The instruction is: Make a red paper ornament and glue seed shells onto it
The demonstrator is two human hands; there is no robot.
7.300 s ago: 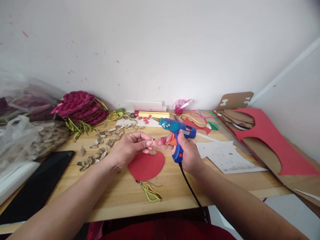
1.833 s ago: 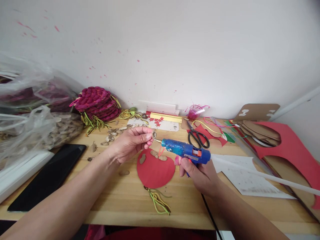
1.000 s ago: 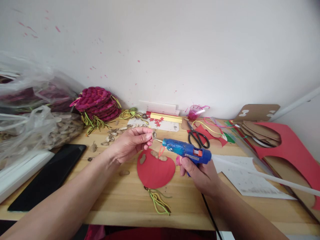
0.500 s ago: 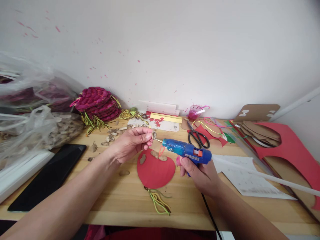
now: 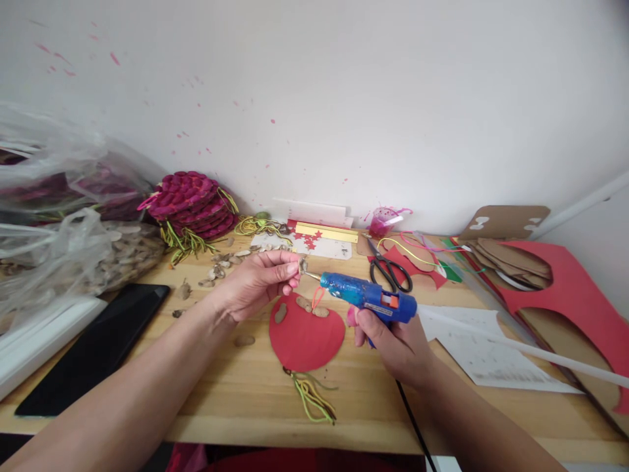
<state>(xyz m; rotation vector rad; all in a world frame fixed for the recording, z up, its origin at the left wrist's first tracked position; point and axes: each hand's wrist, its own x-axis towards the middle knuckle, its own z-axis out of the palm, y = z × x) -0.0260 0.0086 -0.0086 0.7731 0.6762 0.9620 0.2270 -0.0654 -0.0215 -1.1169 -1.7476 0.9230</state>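
Between the thumb and fingers of my left hand [image 5: 263,278] is a peanut shell [image 5: 303,265], pinched above the table. My right hand [image 5: 393,337] grips a blue hot glue gun [image 5: 363,295], whose metal nozzle points left and reaches the shell or stops just short of it. Below both hands lies a round red card disc [image 5: 307,341] with several peanut shells [image 5: 280,313] along its upper edge. An orange loop [image 5: 318,298] stands at the disc's top, and a tassel of green and yellow yarn [image 5: 314,398] hangs from its lower edge.
Loose peanut shells [image 5: 221,265] and a plastic bag of them [image 5: 130,252] lie left, near a black tablet-like slab [image 5: 98,347]. Behind are stacked magenta discs [image 5: 191,203]. Black scissors [image 5: 390,269], white paper [image 5: 479,347] and red card offcuts [image 5: 574,288] lie right.
The glue gun has shifted very slightly to the right. My left hand keeps its pinch on the peanut shell, and the red disc has not moved.
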